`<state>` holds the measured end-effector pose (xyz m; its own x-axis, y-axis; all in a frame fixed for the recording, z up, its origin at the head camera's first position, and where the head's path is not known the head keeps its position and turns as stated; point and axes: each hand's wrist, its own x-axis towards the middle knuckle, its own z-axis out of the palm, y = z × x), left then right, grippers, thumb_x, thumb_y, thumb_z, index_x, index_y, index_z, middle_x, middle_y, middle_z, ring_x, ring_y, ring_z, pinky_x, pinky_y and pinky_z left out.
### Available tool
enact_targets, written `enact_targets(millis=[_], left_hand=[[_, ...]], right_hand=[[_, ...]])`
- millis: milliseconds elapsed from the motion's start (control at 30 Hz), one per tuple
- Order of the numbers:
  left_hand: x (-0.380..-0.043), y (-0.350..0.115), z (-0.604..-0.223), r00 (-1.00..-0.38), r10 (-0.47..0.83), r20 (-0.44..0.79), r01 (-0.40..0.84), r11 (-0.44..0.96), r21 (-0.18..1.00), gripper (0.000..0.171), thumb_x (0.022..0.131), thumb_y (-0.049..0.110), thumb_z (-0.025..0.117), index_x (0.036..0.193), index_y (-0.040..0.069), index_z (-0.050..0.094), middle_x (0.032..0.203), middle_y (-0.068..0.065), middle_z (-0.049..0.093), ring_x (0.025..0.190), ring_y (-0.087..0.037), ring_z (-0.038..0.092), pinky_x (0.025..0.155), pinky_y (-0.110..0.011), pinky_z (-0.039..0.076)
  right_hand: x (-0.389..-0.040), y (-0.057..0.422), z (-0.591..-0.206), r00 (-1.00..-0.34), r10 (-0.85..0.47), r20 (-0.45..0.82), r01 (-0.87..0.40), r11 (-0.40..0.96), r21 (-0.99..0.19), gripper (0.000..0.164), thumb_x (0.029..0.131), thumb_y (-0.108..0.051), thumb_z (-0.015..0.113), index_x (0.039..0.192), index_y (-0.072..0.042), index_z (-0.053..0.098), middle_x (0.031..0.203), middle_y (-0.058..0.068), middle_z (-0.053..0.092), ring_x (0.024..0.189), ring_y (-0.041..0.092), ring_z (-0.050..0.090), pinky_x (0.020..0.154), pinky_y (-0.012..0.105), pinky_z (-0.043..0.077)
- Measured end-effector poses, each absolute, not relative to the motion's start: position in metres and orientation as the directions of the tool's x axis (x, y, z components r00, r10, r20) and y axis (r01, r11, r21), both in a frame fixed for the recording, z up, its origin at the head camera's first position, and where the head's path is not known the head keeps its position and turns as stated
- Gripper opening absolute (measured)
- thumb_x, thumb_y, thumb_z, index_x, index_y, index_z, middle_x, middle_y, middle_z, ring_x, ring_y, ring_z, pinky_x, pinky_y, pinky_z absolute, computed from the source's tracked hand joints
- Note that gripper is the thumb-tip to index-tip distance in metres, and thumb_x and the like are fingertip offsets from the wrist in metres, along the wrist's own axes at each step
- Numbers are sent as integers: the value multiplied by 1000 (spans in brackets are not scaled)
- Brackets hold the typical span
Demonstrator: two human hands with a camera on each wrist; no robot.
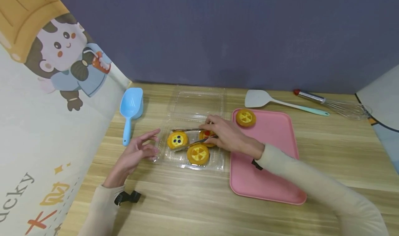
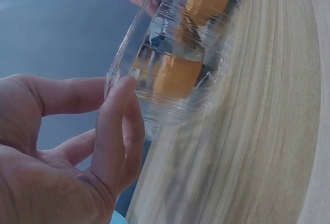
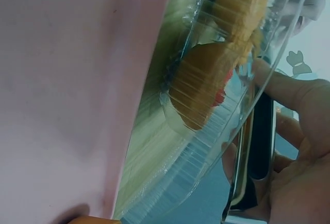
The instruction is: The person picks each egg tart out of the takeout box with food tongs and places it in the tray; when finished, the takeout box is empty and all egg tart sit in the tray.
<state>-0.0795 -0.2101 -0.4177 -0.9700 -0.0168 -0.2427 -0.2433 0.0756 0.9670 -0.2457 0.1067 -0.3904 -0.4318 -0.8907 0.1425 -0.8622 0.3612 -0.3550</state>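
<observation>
My right hand (image 1: 229, 135) grips metal tongs (image 3: 260, 141) with dark handles, reaching in over a clear plastic box (image 1: 218, 163). The tongs' two arms lie on either side of a tart with blue berries (image 1: 178, 139) at the left of the box. A tart with yellow wedges (image 1: 198, 154) sits at the front, and a tart with red topping (image 1: 205, 134) is partly hidden under my right hand. At the box's left edge is my left hand (image 1: 134, 154); in the left wrist view its thumb and finger (image 2: 111, 131) pinch the clear rim.
The box's open lid (image 1: 197, 102) lies behind it. To the right, a pink tray (image 1: 265, 180) bears another wedge-topped tart (image 1: 246, 118) at its back left corner. A blue scoop (image 1: 131, 104) lies at left; a white spatula (image 1: 257, 98) and a whisk (image 1: 315, 97) lie back right.
</observation>
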Motion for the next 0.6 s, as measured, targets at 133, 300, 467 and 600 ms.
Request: enact_targets(millis=[133,300,467,600], left_hand=[[-80,-210,-419,-971,-10,-239,-239,70,969,78,89,-14,61,161,2,34,129,-7,51,88,-11,70,72,-23,66],[-80,-210,-419,-973,-8,-231,-231,63,971,78,89,-14,61,161,1,34,127,-4,52,88,-13,71,71,-23,65],[-80,-211,-419,-972,-8,-233,-233,63,970,78,90,-13,61,161,1,34,127,-4,52,87,-12,70,71,-23,65],[-79,-211,-420,-973,-5,-229,-229,65,971,79,89,-13,62,161,1,33,128,-4,51,87,-12,70,71,-23,65]], right_hand=[[-244,114,-389,-450,-874,186,-852,357,-382,46,90,-29,82,134,-16,72,114,4,63,92,15,57,71,28,53],[-243,126,-384,-500,-845,192,-821,391,-416,49,91,-31,81,137,-18,70,118,3,62,88,18,59,63,25,50],[-244,148,-377,-527,-813,247,-809,392,-437,50,90,-29,81,138,-20,69,121,4,62,89,22,61,68,29,51],[-245,169,-375,-553,-775,305,-810,414,-416,52,87,-25,84,137,-19,69,121,3,61,93,20,59,68,31,52]])
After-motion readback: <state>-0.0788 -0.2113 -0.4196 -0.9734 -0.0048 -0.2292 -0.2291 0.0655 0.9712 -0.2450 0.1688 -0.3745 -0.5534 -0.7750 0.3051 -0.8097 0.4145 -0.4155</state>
